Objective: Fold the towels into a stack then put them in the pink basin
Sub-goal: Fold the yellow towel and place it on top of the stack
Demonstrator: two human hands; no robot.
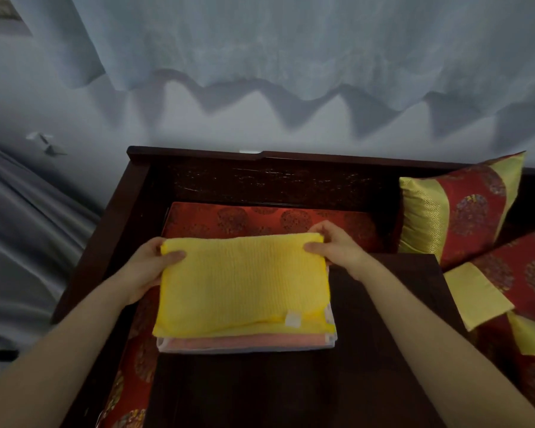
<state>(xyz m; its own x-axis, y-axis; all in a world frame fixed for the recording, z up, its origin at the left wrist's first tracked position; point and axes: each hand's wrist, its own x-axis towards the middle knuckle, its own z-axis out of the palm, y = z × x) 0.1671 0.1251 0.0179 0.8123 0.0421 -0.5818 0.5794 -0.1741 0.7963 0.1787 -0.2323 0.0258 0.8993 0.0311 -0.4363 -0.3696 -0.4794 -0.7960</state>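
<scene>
A folded yellow towel (244,282) lies on top of a stack, with a pink towel (247,340) and a white towel (244,348) showing at the front edge beneath it. My left hand (150,270) grips the yellow towel's far left corner, thumb on top. My right hand (337,245) pinches its far right corner the same way. The stack rests on a dark wooden table (291,390). No pink basin is in view.
The small table stands on a dark wooden seat (136,193) with a red patterned cushion (260,219). Red and gold pillows (457,211) lie at the right. A pale curtain (291,57) hangs behind. Grey fabric (19,230) is at the left.
</scene>
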